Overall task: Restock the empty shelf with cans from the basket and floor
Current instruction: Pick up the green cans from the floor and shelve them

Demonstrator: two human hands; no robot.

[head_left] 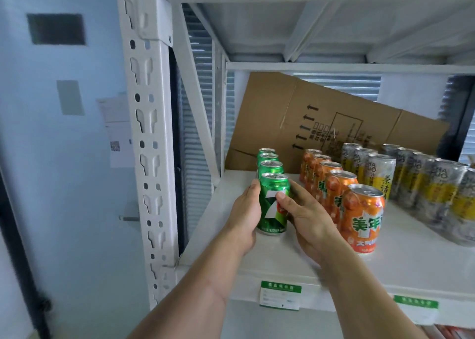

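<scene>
White shelf (pixel 295 259): both hands' fingers wrap front green can (pixel 273 205), L hand (pixel 244 218) + R hand (pixel 305 218) squaring it w/ its row.

One head-worn camera, wide-angle, looks forward and slightly down into a white shelf (pixel 334 266) from close range (edges bow with the lens). The shelf board fills the frame from 3 to 6 o'clock; the rack's upright post (pixel 146 143) stands at 10 o'clock. Both forearms enter from 6 o'clock.
</scene>
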